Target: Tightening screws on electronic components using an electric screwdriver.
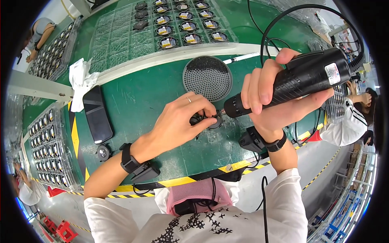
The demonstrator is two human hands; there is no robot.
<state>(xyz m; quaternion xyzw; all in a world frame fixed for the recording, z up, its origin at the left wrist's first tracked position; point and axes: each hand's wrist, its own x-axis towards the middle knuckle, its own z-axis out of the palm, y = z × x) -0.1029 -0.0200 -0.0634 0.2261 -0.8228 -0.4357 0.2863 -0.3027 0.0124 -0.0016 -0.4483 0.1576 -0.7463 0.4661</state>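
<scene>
My right hand (pixel 275 87) is wrapped round a black corded electric screwdriver (pixel 302 79), which lies nearly level with its bit pointing left. The bit tip meets a small round black part (pixel 216 122) on the green table. My left hand (pixel 188 113) pinches that part from the left between thumb and fingers, covering much of it. Just behind, a round perforated tray (pixel 207 83) holds many tiny dark pieces heaped along its far side, probably screws. A separate round black part (pixel 103 152) lies near my left forearm.
A dark phone (pixel 97 114) and a crumpled white bag (pixel 82 81) lie at left. Clear trays (pixel 184 22) of round parts stand behind a white rail, another tray (pixel 48 148) at left. The screwdriver's cable (pixel 316 6) loops at upper right. Other people work on both sides.
</scene>
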